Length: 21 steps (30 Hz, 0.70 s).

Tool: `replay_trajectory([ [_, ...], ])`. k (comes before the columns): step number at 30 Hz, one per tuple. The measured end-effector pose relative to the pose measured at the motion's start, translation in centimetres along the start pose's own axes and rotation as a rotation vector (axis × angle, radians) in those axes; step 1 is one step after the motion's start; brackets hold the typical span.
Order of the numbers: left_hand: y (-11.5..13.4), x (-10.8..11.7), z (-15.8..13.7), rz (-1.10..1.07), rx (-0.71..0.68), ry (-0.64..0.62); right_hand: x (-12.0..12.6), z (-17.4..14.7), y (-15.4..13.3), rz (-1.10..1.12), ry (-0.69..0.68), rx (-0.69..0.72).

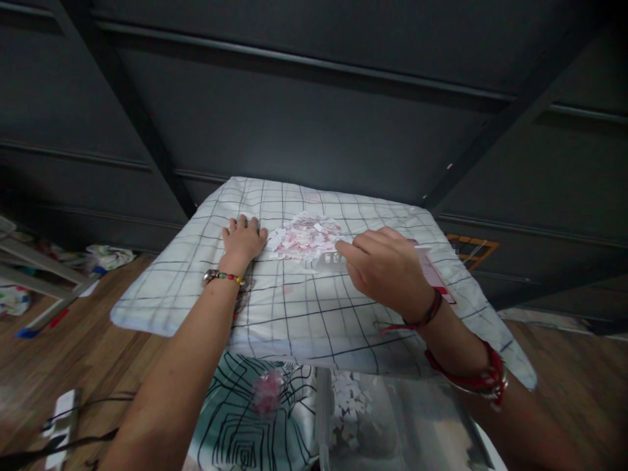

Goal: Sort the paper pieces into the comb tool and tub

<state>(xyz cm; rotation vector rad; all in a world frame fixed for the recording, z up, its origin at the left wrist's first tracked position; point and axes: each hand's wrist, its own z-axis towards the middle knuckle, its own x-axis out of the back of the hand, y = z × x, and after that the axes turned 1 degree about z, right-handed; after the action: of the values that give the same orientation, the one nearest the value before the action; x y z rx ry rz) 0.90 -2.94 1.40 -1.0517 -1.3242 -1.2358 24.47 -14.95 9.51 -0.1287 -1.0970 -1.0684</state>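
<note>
A heap of small white and pink paper scraps (307, 237) lies in the middle of a white tablecloth (314, 314) with dark grid lines. My left hand (243, 241) rests flat on the cloth just left of the heap, fingers spread, holding nothing. On the heap's right side, my right hand (385, 265) is closed on a whitish flat piece (328, 261) with small openings in it. That piece stands against the near edge of the scraps; its exact kind is unclear, and the fingers hide part of it. Beyond my right wrist lies a pink and red card or booklet (432, 275).
Below the table's front edge stands a clear plastic bin (360, 418) with white paper scraps inside. Left of it, a pink plastic-wrapped bundle (268, 392) lies on green patterned fabric (235, 425). Dark panels (314, 118) rise behind the table. A power strip (61, 425) lies on the floor.
</note>
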Motion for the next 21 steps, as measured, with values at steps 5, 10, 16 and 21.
replay_trajectory([
  [5,-0.02,-0.08,0.03,-0.001,0.001,0.010,0.38,-0.14,0.03,-0.012,-0.018,-0.021],
  [10,0.08,-0.01,0.02,0.004,0.007,0.002,0.15,-0.13,-0.15,0.010,-0.035,-0.021],
  [16,0.10,0.13,-0.06,0.009,0.004,-0.001,-0.04,-0.11,-0.23,0.065,-0.061,-0.025],
  [21,0.13,0.08,0.00,-0.012,0.015,-0.016,0.58,-0.42,-0.12,0.146,-0.041,0.008],
])
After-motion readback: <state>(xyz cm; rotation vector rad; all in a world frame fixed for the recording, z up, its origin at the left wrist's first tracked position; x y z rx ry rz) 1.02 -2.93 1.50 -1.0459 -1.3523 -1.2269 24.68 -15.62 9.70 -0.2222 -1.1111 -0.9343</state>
